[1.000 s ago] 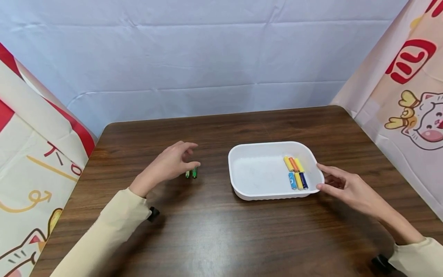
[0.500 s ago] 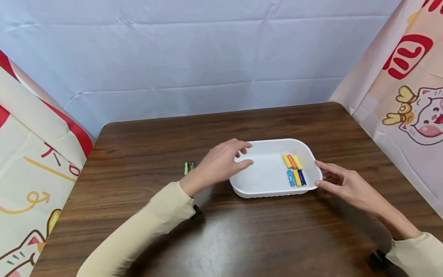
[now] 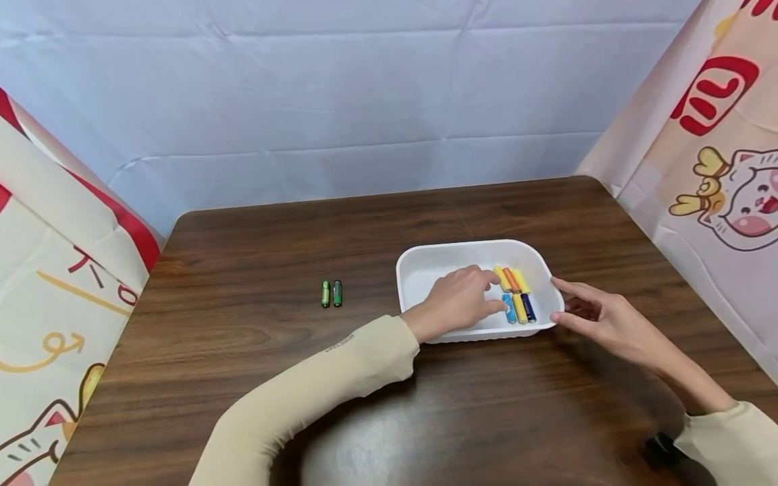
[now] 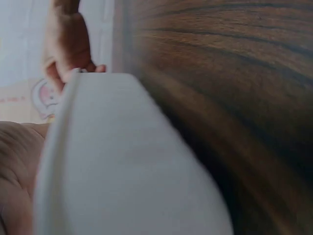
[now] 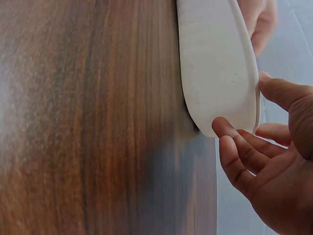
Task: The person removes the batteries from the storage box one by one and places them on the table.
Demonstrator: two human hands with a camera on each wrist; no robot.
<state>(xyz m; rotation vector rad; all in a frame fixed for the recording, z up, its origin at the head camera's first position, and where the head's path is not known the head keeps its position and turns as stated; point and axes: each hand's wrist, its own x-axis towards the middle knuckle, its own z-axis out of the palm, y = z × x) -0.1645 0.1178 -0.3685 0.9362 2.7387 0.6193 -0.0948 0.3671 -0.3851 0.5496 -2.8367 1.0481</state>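
Observation:
In the head view, a white plastic tray (image 3: 419,260) holds two rows of batteries at its right end. The near row has a blue battery (image 3: 508,308), a yellow battery (image 3: 520,308) and a dark blue battery (image 3: 529,307). Behind it lie two yellow ones and an orange battery (image 3: 512,279). My left hand (image 3: 458,302) reaches over the tray's front rim, thumb and finger apart close to the blue battery; whether the thumb touches is unclear. My right hand (image 3: 604,322) holds the tray's right end, thumb and fingers around its outer wall (image 5: 225,98).
Two green batteries, a lighter one (image 3: 325,294) and a darker one (image 3: 337,294), lie side by side left of the tray on the brown wooden table (image 3: 255,270). A pale cloth (image 3: 365,101) hangs behind the table, with printed cloth (image 3: 729,169) at the right.
My left hand has moved right, from beside the two green batteries to over the tray's batteries. The green batteries are left standing apart from it. My right hand stays at the tray's end.

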